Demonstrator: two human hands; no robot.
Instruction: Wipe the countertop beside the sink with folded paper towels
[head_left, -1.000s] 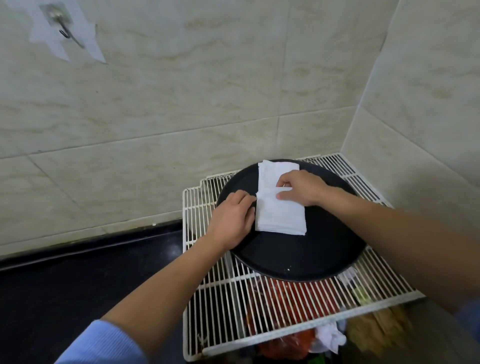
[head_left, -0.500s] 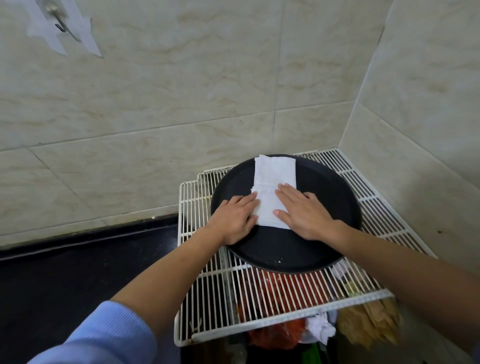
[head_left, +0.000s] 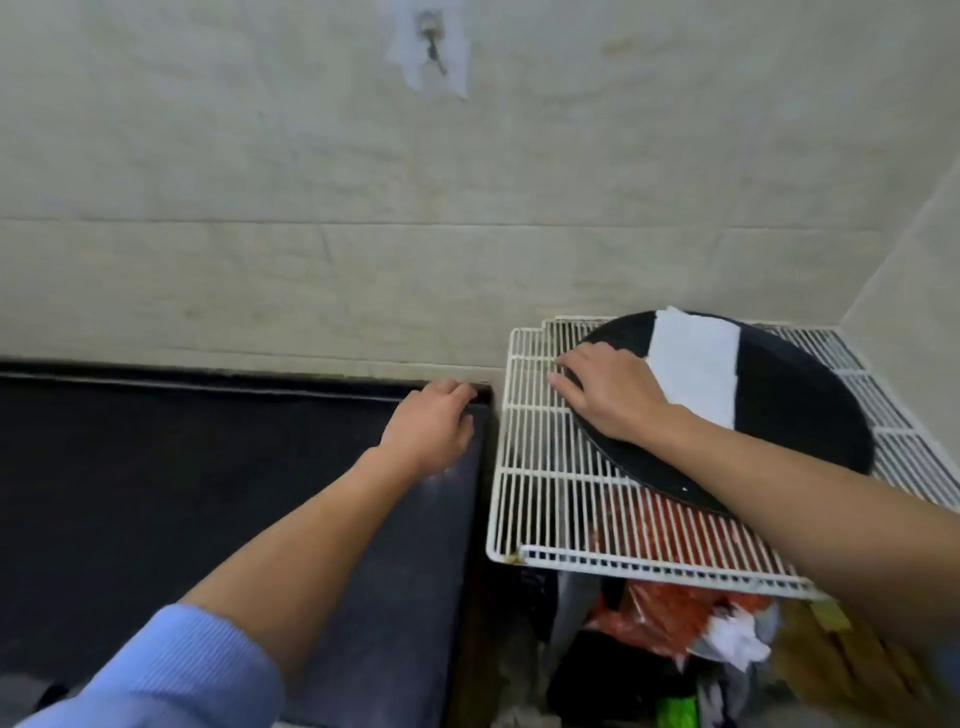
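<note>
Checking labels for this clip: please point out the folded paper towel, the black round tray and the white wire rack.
folded paper towel (head_left: 696, 364): head view, middle of its top face.
black round tray (head_left: 800, 415): head view, bare surface right of the towel.
white wire rack (head_left: 540, 467): head view, open grid left of the tray.

The folded paper towel (head_left: 696, 364) is white and shaped like a long strip. It lies flat on a round black tray (head_left: 795, 405), just to the right of the right hand (head_left: 608, 387). Its near left edge touches that hand by the knuckles. Its far end reaches past the fingertips.

The countertop (head_left: 156, 493) is dark, smooth and a bit shiny. It lies under the left hand (head_left: 431, 426) and spreads far out to the left of it. That hand rests at its far right corner.
</note>
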